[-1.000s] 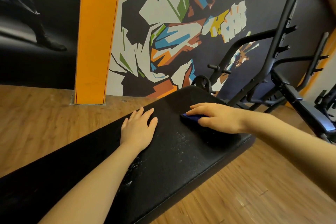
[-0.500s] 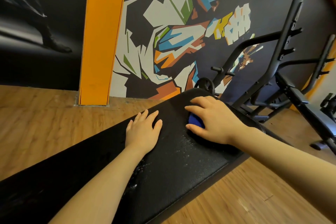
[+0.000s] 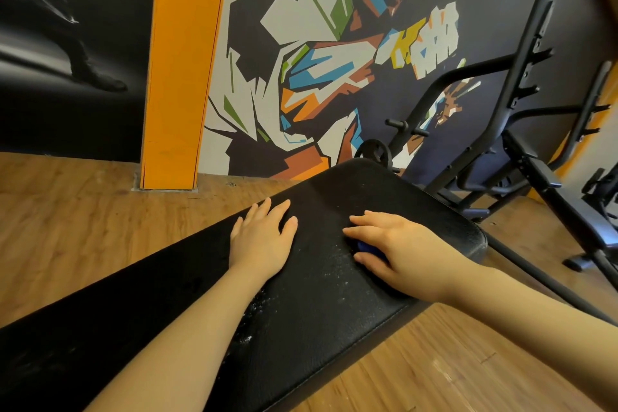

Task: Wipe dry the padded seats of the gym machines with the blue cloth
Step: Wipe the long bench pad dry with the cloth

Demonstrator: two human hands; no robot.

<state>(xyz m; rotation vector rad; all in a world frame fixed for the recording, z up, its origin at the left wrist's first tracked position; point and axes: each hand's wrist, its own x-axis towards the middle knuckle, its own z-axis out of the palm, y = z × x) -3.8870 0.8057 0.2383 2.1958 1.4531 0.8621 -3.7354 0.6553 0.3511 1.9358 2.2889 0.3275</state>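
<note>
Black padded seat point(image 3: 317, 304) mid-wipe, running from 8 o'clock up to 2 o'clock. Blue cloth point(image 3: 367, 247) bunched under right hand point(image 3: 398, 251), fingers curled over it, pressing down near the far end. Left hand point(image 3: 262, 237) flat, fingers straight and spread, bracing at 11 o'clock of the cloth. White droplets point(image 3: 331, 264) scattered between the hands and toward 7 o'clock, so much left; other bench point(image 3: 548, 177) at 3 o'clock probably untouched.

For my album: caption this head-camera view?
Right hand wipes black padded bench with blue cloth; left hand rests flat.
</note>
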